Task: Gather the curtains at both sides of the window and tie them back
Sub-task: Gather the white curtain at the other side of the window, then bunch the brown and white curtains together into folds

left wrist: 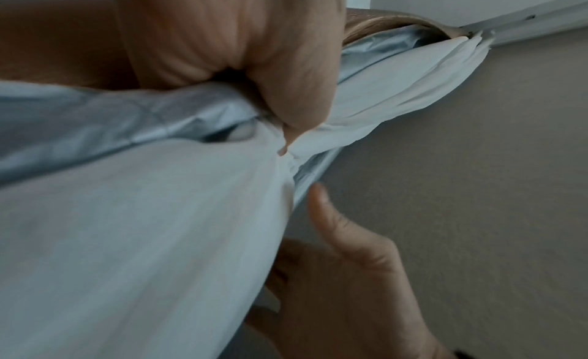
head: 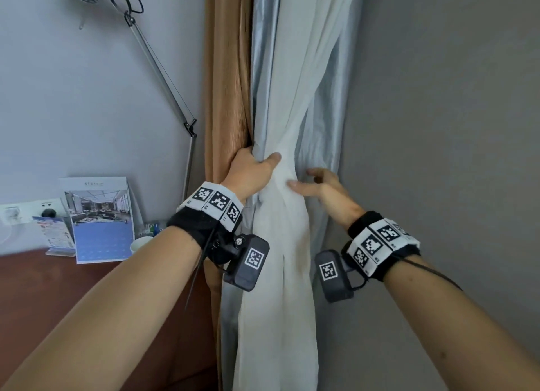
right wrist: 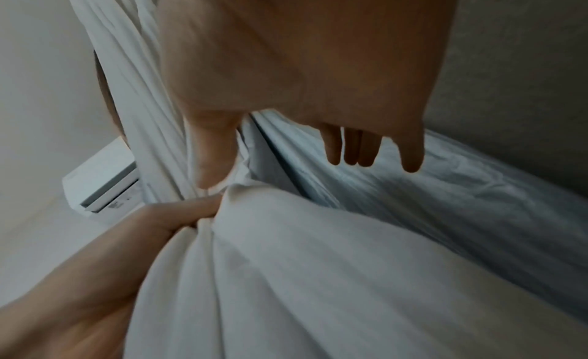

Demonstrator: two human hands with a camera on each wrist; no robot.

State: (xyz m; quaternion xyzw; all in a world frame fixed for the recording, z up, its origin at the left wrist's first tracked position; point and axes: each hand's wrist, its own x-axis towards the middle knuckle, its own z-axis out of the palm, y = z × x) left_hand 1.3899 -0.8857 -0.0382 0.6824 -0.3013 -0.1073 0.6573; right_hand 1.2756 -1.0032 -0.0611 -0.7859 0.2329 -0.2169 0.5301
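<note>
Your two hands at a gathered bundle of curtains in a room corner.

Your left hand point(head: 248, 168) grips the white curtain point(head: 280, 215) at its pinched waist, fingers wrapped behind the cloth, thumb across the front. Your right hand point(head: 324, 186) rests just right of the waist, fingers loosely spread, thumb touching the white cloth, holding nothing. A silver-blue curtain point(head: 263, 69) and a tan curtain point(head: 225, 84) hang left of the white one; a desk lamp point(head: 163, 69) and calendar point(head: 99, 218) sit further left.
</note>
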